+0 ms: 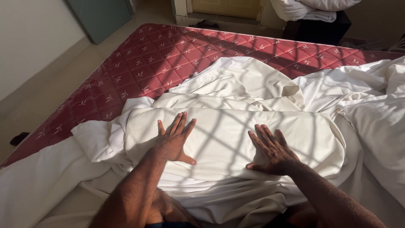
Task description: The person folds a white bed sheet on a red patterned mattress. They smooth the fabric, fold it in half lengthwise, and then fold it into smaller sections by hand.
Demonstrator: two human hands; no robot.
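Left hand: I see my left hand (175,139) flat, palm down, fingers spread and straight, gripping nothing; it presses on the left part of the folded white sheet (228,143).
Right hand: my right hand (272,152) lies flat, palm down, fingers spread and open, holding nothing; it rests on the right part of the same sheet, well apart from the left hand.
Sheet: a smooth folded white panel, lying across the middle of the bed just in front of me, on top of more crumpled white bedding (249,84).
Mattress: a red quilted mattress (152,63) with a small pale pattern, bare at the far left side.
Pillow: a white pillow (379,135) just right of the sheet.
Light: barred sunlight falls across the sheet and both hands.
Background: folded white linen (312,10) on a dark stand beyond the bed.
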